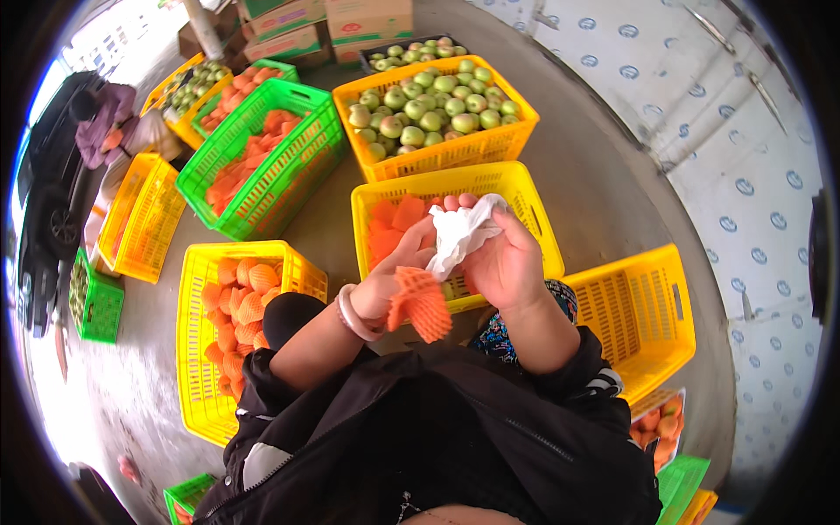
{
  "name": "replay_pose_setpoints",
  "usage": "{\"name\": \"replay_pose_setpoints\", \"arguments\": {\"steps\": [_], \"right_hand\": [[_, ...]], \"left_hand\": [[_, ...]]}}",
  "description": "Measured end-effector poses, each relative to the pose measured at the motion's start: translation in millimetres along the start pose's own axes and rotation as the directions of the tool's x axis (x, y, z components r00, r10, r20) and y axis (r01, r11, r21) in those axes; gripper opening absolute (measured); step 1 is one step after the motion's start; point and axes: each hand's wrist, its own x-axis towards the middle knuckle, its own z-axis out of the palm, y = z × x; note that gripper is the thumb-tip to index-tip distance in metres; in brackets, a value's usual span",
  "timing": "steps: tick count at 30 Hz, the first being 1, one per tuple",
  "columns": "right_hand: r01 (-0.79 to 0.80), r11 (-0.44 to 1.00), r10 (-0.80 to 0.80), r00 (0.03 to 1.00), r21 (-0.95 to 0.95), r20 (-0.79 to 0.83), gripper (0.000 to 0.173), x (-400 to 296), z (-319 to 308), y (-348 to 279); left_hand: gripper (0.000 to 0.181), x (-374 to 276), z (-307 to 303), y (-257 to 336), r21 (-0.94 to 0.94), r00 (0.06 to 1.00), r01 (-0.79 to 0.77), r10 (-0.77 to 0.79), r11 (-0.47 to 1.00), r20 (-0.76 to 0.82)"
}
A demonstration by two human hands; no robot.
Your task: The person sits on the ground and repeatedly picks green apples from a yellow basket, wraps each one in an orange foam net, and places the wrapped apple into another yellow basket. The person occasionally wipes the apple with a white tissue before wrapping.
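Note:
My left hand [390,275] holds an orange foam fruit net [420,303] that hangs below its palm, and its fingers touch a crumpled white tissue-like wrapper [459,233]. My right hand [502,262] grips the other side of the white wrapper; whether anything lies inside it is hidden. Both hands are above a yellow plastic crate [525,190] with orange foam nets [394,226] in it. Behind stands another yellow crate [440,157] full of green apples [430,121]. At the left, a yellow crate [193,328] holds fruit in orange foam nets [246,308].
A green crate [295,157] of orange nets stands at upper left. A tilted yellow crate [630,315] is at right, beside a patterned wall [755,216]. A person [108,125] in purple sits far left near a black car [49,190]. Cardboard boxes [367,23] are stacked behind.

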Motion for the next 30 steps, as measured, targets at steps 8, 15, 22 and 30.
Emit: {"name": "replay_pose_setpoints", "arguments": {"steps": [8, 15, 22, 30], "right_hand": [[0.193, 0.974, -0.196, 0.980, 0.116, 0.016, 0.019, 20, -23, -12], [0.141, 0.973, -0.099, 0.970, 0.183, -0.222, 0.023, 26, -34, -28], [0.095, 0.995, -0.094, 0.995, 0.038, -0.039, 0.039, 10, -7, -21], [0.182, 0.936, -0.125, 0.972, -0.303, 0.199, 0.044, 1, -21, -31]], "left_hand": [[0.033, 11, -29, -2, 0.753, 0.852, -0.306, 0.520, 0.583, -0.057], [0.035, 2, 0, 27, 0.872, 0.995, -0.088, 0.090, 0.481, 0.050], [0.048, 31, 21, 14, 0.984, 0.879, -0.163, 0.443, -0.066, 0.175], [0.006, 25, 13, 29, 0.538, 0.909, -0.210, 0.365, 0.816, -0.200]]}}
